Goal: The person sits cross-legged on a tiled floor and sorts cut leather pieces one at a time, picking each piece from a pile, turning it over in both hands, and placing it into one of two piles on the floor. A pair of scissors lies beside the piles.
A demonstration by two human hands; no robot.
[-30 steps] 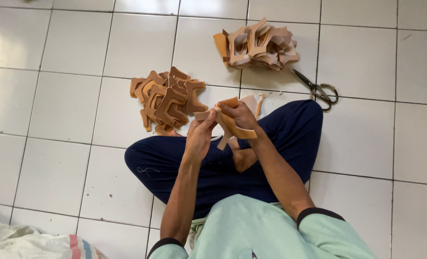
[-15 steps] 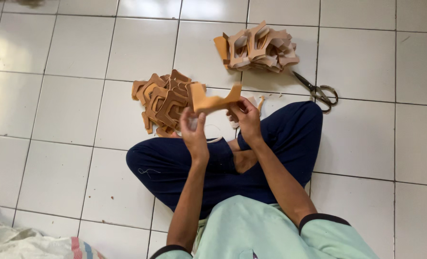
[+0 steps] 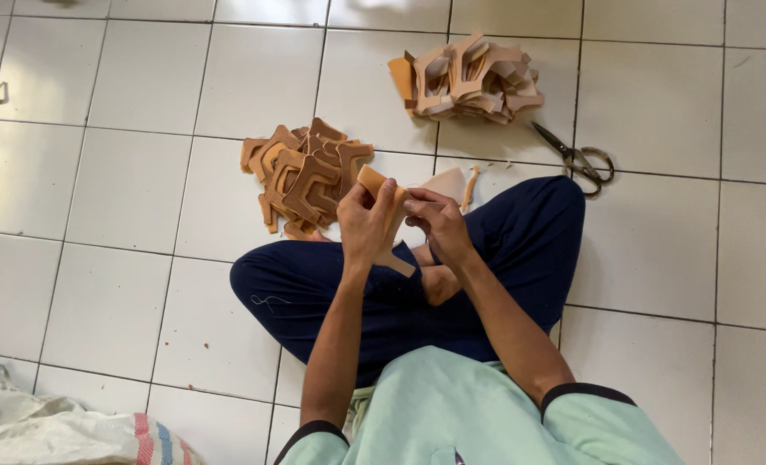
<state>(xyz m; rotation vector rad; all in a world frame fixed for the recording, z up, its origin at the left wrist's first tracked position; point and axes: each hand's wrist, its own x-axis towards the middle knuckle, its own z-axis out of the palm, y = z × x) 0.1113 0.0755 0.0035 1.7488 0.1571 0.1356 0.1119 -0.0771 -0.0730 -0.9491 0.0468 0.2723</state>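
The fingers (image 3: 381, 200) of both hands are curled and pinching one tan leather piece (image 3: 389, 226), held up over the lap of a person sitting cross-legged on the floor (image 3: 125, 181). The left hand (image 3: 364, 226) wraps the piece from the left, its fingertips pressed on the upper end, while the right hand (image 3: 439, 226) grips it from the other side, thumb and forefinger closed on the top edge. The piece stands roughly upright between the two hands, its lower end poking out below them toward the knees. Under it are dark blue trousers (image 3: 331, 297), and nearer the camera a pale green shirt (image 3: 452, 413) with dark cuffs. Just beyond the left hand, on the white tiles, lies a brown pile (image 3: 301, 176) of similar cut shapes, heaped loosely and overlapping. A light scrap (image 3: 445, 182) lies on the floor just behind the hands, by the right knee. Farther off sits a paler pile (image 3: 467, 76) of cutouts, well apart from the first. Scissors (image 3: 579, 158) lie shut on the tiles near the right knee, between that knee and the paler pile. A woven sack (image 3: 47, 430) with red and blue stripes shows at the lower left corner.
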